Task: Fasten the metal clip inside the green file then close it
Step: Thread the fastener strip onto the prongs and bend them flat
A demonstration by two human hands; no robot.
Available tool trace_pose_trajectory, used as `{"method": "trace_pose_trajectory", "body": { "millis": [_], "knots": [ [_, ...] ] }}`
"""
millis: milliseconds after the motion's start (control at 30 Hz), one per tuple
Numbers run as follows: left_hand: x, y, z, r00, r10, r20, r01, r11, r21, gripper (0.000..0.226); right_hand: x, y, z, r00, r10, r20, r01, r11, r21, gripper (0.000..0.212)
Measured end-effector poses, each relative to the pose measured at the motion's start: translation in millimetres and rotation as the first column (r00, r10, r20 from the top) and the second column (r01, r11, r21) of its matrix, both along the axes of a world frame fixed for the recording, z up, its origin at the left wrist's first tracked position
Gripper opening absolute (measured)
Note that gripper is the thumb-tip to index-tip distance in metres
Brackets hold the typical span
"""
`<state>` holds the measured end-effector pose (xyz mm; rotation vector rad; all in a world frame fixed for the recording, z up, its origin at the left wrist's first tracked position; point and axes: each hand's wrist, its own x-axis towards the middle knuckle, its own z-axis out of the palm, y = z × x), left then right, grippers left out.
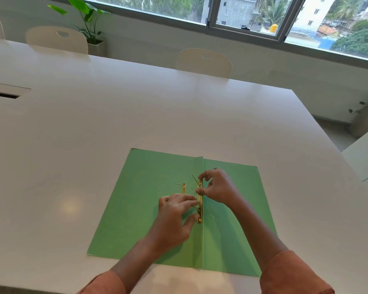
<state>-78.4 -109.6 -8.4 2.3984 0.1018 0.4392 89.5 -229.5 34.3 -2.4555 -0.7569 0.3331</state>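
Observation:
A green file (140,198) lies open and flat on the white table (115,115), near its front edge. A gold metal clip (200,200) runs along the fold at the file's spine, with a thin prong sticking up at its far end. A second gold bar (183,187) lies loose on the left flap, partly hidden by my left hand. My left hand (174,217) presses its fingertips on the near half of the clip. My right hand (218,185) pinches the clip's far half between thumb and fingers.
White chairs (204,62) stand along the table's far side. A potted plant (87,24) sits by the window. Another white table (365,158) is at the right. A cable slot (2,94) is in the tabletop at far left.

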Motion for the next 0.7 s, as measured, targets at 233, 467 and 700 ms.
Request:
{"method": "trace_pose_trajectory", "body": {
  "millis": [233, 467, 700],
  "knots": [
    [2.9, -5.4, 1.4, 0.989, -0.113, -0.099, 0.125, 0.984, 0.127, 0.061, -3.6, -5.1, -6.2, 0.996, -0.038, -0.080, 0.043, 0.997, 0.064, 0.044],
    [6.0, -1.6, 5.1, 0.980, -0.118, -0.160, 0.161, 0.945, 0.286, 0.056, -0.7, -10.5, -6.1, 0.992, -0.050, -0.117, 0.067, 0.987, 0.148, 0.011],
    [9.7, -0.1, 4.7, 0.985, -0.100, -0.142, 0.141, 0.937, 0.320, 0.039, 5.3, -15.8, -4.3, 0.973, -0.097, -0.211, 0.144, 0.965, 0.219, 0.008]
  ]
}}
